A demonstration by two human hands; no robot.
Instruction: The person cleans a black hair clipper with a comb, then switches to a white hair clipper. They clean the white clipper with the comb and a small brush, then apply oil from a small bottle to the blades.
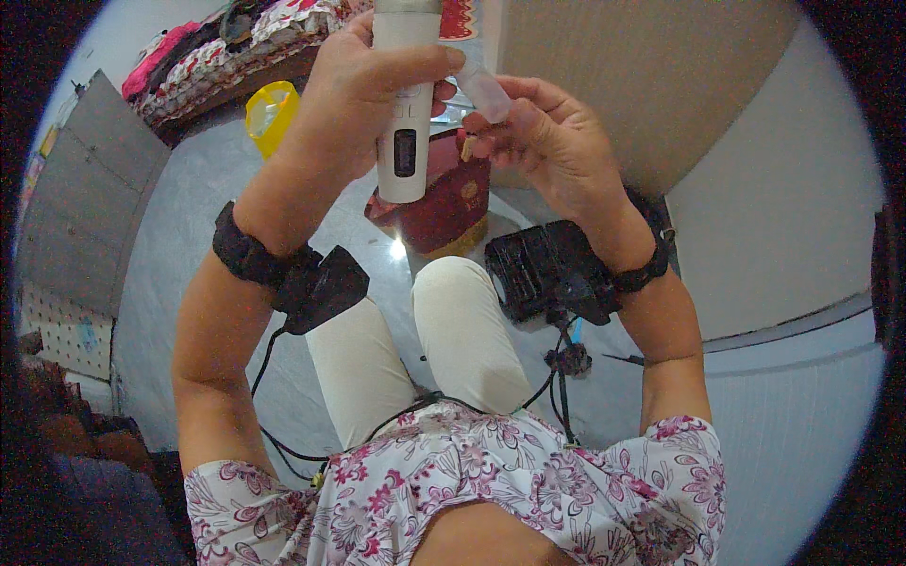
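Note:
My left hand (335,113) is wrapped round a white cylindrical device (404,184) with a small dark display, raised in front of me. Its upper end runs out of the picture. Just to the right, my right hand (566,146) pinches a small translucent white tube-shaped piece (485,95) between thumb and fingers. The piece slants beside the device, its upper end close to my left thumb. Whether the two parts join there I cannot tell. A small tan bit shows by the right fingers, too small to name.
Beneath my hands a dark red bag (439,212) stands on the grey floor (203,255). A yellow bin (272,118) is farther left, near a bed with patterned bedding (283,30). A grey cabinet (90,189) stands left, a wooden panel (651,75) right. Black straps and cables hang from both forearms.

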